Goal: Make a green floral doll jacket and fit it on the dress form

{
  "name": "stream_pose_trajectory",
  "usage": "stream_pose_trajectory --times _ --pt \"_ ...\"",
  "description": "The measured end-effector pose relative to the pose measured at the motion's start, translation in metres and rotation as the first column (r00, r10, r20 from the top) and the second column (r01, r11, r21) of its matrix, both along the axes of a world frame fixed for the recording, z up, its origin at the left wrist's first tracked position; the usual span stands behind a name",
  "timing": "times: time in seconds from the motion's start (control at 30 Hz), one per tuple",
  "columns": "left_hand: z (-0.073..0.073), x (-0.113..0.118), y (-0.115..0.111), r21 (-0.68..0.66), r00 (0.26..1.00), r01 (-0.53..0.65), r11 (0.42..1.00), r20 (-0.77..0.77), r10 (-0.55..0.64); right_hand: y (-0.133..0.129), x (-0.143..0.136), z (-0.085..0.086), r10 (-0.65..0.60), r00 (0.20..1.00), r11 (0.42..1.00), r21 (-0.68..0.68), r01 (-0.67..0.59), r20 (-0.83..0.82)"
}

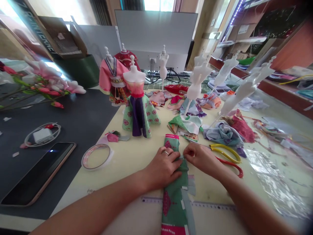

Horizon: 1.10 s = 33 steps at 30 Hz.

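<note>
A long folded strip of green fabric [173, 204] with pink patterns and pink ends lies lengthwise on the cream work surface, crossing a clear ruler [212, 205]. My left hand [163, 166], with a ring on one finger, lies on the strip with its fingers spread. At the strip's right edge my right hand [201, 160] has its fingers pinched together; whatever is between the fingertips is too small to make out. Small white tabs line the strip's right edge. Scissors with yellow and red handles [227, 153] lie just beyond my right hand.
Dressed mannequins [133, 76] stand ahead on the left, bare white ones [195, 81] on the right among fabric scraps [223, 132]. A tape roll [84, 160] and a phone [39, 173] lie to the left. Clear plastic [274, 182] is at the right, a monitor [156, 31] behind.
</note>
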State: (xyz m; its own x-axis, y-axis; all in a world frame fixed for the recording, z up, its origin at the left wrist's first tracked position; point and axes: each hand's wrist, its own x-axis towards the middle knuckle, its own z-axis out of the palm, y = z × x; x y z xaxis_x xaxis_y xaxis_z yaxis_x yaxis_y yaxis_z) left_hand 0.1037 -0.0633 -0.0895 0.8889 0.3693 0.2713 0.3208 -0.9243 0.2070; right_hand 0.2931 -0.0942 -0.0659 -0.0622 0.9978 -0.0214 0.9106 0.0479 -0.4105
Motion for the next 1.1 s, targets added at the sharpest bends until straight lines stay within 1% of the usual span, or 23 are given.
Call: stream_pose_trajectory --times 0.2,0.4,0.6,1.1 --pt "-0.001 0.000 0.000 -0.012 1.000 -0.007 1.000 -0.004 0.007 -0.001 0.000 -0.002 0.026 1.000 0.999 0.024 -0.025 -0.009" --pt "-0.002 -0.001 0.000 -0.010 1.000 -0.009 1.000 -0.005 0.009 -0.002 0.002 0.000 0.111 0.992 0.993 0.048 -0.108 -0.064" --pt "-0.001 -0.002 0.000 -0.030 1.000 0.004 1.000 0.006 -0.004 -0.003 0.004 0.002 0.184 0.981 0.981 0.071 -0.180 -0.054" --pt "-0.001 -0.002 0.001 -0.066 1.000 0.016 0.998 0.019 -0.015 -0.003 0.011 -0.005 0.302 0.951 0.950 0.102 -0.295 -0.066"
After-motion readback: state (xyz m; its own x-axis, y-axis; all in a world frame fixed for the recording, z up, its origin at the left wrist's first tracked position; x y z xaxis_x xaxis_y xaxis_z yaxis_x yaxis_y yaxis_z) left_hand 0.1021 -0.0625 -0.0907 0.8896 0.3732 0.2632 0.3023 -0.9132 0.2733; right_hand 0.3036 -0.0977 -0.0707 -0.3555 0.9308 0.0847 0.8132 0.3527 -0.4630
